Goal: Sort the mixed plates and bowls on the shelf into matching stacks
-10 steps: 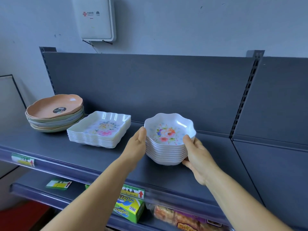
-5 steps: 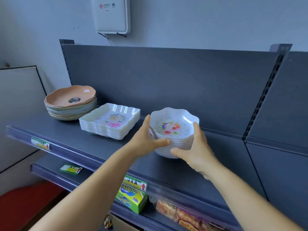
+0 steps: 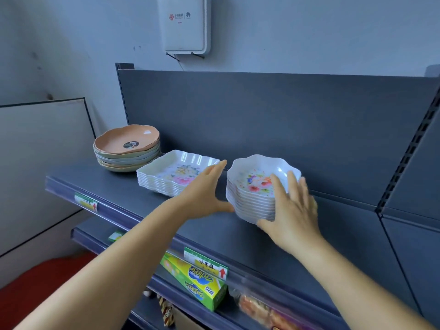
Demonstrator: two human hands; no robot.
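Note:
A stack of white scalloped bowls with a flower print (image 3: 252, 186) stands on the dark grey shelf (image 3: 114, 189), right of centre. My right hand (image 3: 294, 210) clasps its right front side, fingers up at the rim and thumb at the base. Just left of the stack, my left hand (image 3: 204, 194) has its fingers spread, and only the thumb touches the lower bowls. Further left sits a stack of white square floral plates (image 3: 164, 179). Beyond it is a stack of round pastel plates with an orange one on top (image 3: 126, 141).
The shelf's back panel rises right behind the stacks, with a slotted upright (image 3: 409, 148) at the right. A white box (image 3: 185, 22) hangs on the wall above. The lower shelf holds a green-yellow carton (image 3: 200, 282) and wrapped goods (image 3: 259, 310).
The bowl stack, gripped and slightly raised half a second ago, now rests on the shelf. My left hand has opened and drawn away from it. The view has shifted left.

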